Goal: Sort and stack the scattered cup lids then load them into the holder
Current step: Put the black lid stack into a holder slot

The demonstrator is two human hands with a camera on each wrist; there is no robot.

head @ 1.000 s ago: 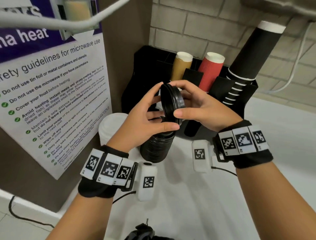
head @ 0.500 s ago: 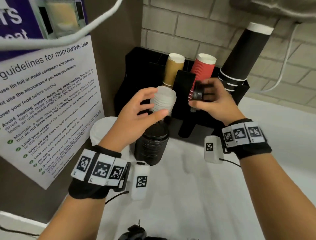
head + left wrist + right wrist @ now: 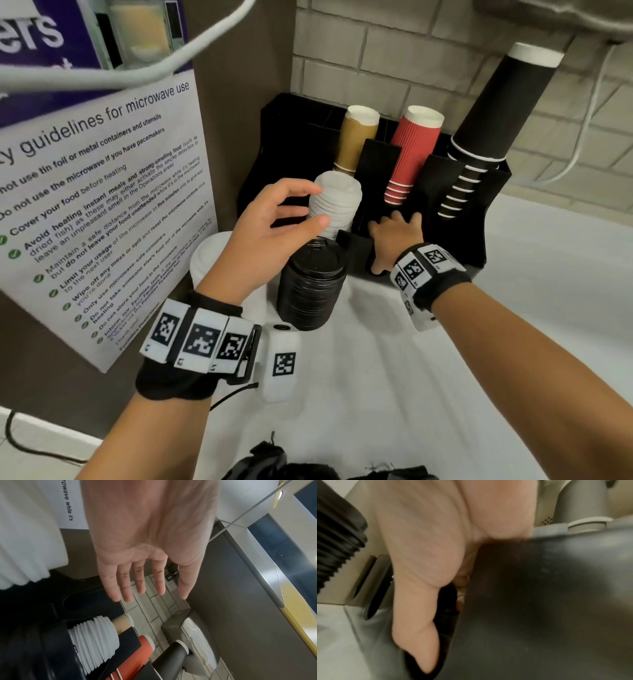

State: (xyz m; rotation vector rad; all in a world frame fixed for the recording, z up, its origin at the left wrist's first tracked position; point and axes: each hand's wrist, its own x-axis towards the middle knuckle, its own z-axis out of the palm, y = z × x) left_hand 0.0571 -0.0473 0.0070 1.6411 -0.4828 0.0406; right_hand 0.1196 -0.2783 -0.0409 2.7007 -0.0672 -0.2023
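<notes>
The left hand (image 3: 270,229) is held raised with fingers straight and spread; the right hand (image 3: 394,240) is reached forward, fingers hidden.

The left hand (image 3: 274,226) hovers with fingers spread, relaxed, above the black lid stack (image 3: 311,291) standing on the white counter (image 3: 445,394). The right hand (image 3: 394,240) reaches into a front slot of the black holder (image 3: 479,219); its fingertips are hidden. A white lid stack (image 3: 337,205) sits in the adjacent slot. Tan, red and black cup columns stand behind.

black lid stack (image 3: 311,291) upright, white lids (image 3: 334,205) in holder (image 3: 479,212)
</notes>
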